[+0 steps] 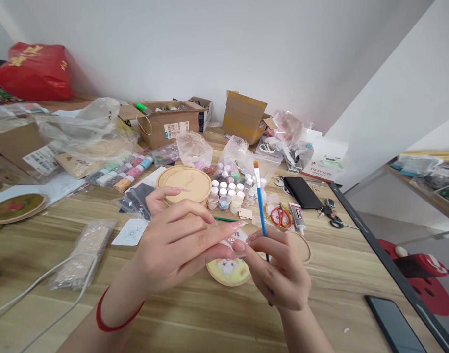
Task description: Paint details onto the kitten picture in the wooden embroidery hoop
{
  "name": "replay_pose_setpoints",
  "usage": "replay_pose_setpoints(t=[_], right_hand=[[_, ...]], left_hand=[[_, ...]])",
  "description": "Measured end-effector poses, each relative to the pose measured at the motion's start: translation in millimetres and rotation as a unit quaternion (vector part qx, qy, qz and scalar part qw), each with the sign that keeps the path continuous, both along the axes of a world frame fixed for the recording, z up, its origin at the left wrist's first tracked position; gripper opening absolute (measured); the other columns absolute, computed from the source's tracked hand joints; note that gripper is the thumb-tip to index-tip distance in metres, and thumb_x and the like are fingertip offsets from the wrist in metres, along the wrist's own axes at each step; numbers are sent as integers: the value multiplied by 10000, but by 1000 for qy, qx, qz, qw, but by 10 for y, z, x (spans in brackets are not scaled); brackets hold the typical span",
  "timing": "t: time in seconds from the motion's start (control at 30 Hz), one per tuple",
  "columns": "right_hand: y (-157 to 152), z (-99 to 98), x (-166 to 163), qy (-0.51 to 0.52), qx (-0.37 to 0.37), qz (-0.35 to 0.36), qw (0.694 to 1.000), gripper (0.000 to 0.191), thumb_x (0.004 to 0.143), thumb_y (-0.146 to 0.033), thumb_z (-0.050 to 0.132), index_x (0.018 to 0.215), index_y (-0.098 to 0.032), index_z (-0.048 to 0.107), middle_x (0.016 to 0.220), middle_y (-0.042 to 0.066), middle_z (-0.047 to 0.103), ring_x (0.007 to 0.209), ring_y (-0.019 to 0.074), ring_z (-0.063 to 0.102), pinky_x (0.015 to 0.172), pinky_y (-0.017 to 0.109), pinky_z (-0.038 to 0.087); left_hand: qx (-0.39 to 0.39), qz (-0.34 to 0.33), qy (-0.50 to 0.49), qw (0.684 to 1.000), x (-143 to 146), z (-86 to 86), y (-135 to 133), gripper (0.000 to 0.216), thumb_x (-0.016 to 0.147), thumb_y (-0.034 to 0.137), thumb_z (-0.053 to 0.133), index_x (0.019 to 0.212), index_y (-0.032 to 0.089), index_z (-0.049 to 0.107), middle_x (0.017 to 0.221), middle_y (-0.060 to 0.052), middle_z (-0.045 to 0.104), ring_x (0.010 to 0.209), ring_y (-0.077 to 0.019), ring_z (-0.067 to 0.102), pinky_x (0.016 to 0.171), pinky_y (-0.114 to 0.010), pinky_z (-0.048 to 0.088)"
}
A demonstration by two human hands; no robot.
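My left hand [173,240] is raised over the middle of the table, its thumb and forefinger closing at the tips on something small and pale that I cannot make out. Facing it, my right hand [283,267] grips a blue paintbrush [261,201], bristles up, between its fingers. Its thumb and fingertip meet my left fingertips at the same small spot. Beneath both hands lies a round wooden-rimmed piece [230,274] with a yellow and white picture, partly covered by my fingers. Behind them stand small white-lidded jars [232,187] and a stack of round wooden frames [189,179].
Red-handled scissors [281,216], a glue tube [297,216] and a black wallet [303,192] lie to the right. A phone [395,323] rests near the right edge. Cardboard boxes [165,128] line the wall. A white cable [62,267] crosses the left side beside a plastic-wrapped pack [85,250].
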State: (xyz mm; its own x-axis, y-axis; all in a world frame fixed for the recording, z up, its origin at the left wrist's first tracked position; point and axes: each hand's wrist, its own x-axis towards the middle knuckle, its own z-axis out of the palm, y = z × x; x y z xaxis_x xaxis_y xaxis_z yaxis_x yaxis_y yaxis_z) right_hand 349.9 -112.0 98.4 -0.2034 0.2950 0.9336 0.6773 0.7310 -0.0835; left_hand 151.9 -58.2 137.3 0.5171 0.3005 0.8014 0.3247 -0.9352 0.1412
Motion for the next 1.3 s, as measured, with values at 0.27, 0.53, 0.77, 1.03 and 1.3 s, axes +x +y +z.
replay_pose_setpoints(t=[0.27,0.53,0.77,1.03,1.3], right_hand=[[26,24,22,10,-6,31,999,405,995,-54,519,1348,-197,656,817,24,593,782,169,620,624,296,587],[45,-1,45,-27,-2,10,1000,298,998,-62,484,1174,-105,721,836,55,605,753,175,592,597,309,534],[-16,33,125,-70,17,-60,996,250,1017,-115,496,1046,-135,744,846,52,646,772,166,617,625,302,536],[-13,-29,108,-82,18,-49,995,268,988,-58,508,1103,-102,746,872,67,649,811,179,634,655,315,561],[27,50,86,-32,28,-58,997,330,904,5,623,1190,-133,712,785,25,634,685,156,616,556,298,528]], left_hand=[[8,26,-7,1000,-38,57,-11,171,907,418,718,1070,376,693,668,125,735,709,-167,696,1034,-465,325],[-37,-9,3,999,20,48,-55,266,904,438,707,1167,400,698,735,77,767,760,-189,716,921,-426,461],[2,-23,38,999,127,-114,-47,500,940,436,668,1405,297,548,749,65,742,812,-169,705,1051,-417,322],[-46,6,33,998,89,-159,14,534,912,472,687,1421,408,540,759,55,734,844,-204,689,1087,-451,287],[-165,86,-89,978,2,-71,126,151,909,432,659,950,341,772,744,30,753,737,-198,655,1004,-481,394]])
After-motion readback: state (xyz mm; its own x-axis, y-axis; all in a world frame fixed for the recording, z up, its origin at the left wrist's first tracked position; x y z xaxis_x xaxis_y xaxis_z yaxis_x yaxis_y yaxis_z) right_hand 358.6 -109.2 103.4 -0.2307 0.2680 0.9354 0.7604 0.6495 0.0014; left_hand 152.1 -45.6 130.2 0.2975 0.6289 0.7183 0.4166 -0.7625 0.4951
